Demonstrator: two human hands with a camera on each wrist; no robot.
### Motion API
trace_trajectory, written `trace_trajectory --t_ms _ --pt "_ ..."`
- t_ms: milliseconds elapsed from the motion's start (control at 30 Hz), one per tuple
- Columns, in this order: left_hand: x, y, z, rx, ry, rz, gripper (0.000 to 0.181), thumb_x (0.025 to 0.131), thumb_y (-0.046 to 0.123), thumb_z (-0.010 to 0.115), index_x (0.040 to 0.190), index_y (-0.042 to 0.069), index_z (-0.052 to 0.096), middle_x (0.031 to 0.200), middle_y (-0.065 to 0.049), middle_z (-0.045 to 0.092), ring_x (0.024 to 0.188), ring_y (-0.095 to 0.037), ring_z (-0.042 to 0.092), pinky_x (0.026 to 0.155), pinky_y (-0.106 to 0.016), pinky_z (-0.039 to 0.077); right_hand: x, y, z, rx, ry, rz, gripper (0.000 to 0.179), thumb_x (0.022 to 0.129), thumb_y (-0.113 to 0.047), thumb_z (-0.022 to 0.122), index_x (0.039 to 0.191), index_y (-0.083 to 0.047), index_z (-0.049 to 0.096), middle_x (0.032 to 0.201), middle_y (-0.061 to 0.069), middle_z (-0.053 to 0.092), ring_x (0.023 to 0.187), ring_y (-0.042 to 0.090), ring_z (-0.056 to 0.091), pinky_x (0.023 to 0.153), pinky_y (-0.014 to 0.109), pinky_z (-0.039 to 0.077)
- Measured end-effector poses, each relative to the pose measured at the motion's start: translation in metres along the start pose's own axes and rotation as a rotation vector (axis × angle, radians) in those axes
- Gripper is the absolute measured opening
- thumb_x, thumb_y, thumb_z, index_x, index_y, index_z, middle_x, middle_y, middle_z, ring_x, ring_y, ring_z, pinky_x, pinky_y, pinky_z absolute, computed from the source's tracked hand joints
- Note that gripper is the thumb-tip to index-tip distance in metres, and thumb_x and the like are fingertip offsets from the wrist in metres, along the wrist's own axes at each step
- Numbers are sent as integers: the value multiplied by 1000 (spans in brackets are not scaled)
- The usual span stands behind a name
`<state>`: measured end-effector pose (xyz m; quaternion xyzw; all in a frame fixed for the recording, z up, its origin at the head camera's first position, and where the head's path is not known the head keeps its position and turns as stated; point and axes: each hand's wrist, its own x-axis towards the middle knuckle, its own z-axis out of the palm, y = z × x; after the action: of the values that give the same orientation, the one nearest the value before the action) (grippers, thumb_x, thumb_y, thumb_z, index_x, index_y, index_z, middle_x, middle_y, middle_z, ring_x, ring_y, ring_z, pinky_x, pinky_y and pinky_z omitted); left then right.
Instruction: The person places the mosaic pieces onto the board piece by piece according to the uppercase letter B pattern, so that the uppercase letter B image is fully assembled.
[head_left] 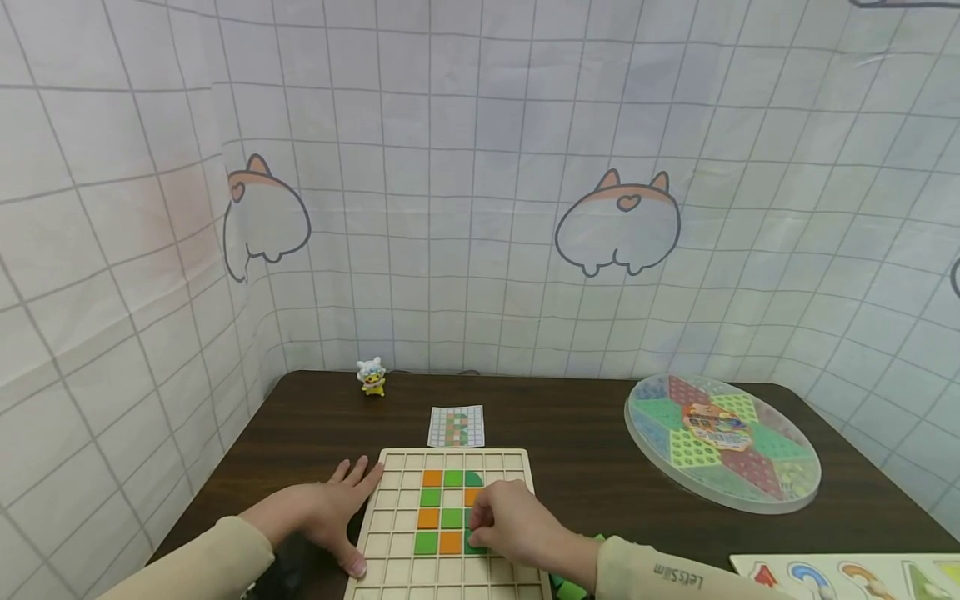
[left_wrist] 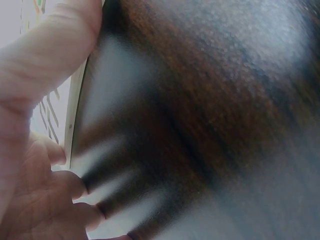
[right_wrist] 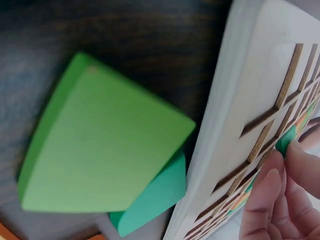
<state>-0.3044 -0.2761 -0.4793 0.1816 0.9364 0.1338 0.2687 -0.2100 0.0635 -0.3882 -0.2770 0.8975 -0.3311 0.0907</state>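
Note:
A wooden grid board [head_left: 390, 546] lies on the dark table, with orange, light green and dark green pieces set in several of its squares. My left hand [head_left: 330, 510] rests at the board's left edge, fingers spread and thumb lower down the same side. Over the right column of pieces, my right hand [head_left: 513, 521] pinches a dark green piece [right_wrist: 285, 140] between thumb and fingers, close on the grid. The right hand covers part of that column in the head view. Beyond the board lies a printed pattern card [head_left: 456, 427] with a matching coloured grid.
Loose light green [right_wrist: 105, 145] and darker green [right_wrist: 155, 200] pieces lie beside the board's right edge. A round, multicoloured game board [head_left: 723, 442] lies at the right. A shape puzzle board [head_left: 847, 571] is at the front right. A small figurine [head_left: 371, 377] stands at the back left.

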Motion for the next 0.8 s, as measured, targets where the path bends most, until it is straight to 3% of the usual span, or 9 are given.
trace_trajectory --t_ms 800 --pt "-1 3 1 11 17 -13 154 48 81 83 167 24 4 173 -18 -1 157 -49 -1 112 -74 28 -1 -2 2 -50 -10 34 12 84 -8 83 73 -10 78 69 -6 71 60 0 56 56 21 49"
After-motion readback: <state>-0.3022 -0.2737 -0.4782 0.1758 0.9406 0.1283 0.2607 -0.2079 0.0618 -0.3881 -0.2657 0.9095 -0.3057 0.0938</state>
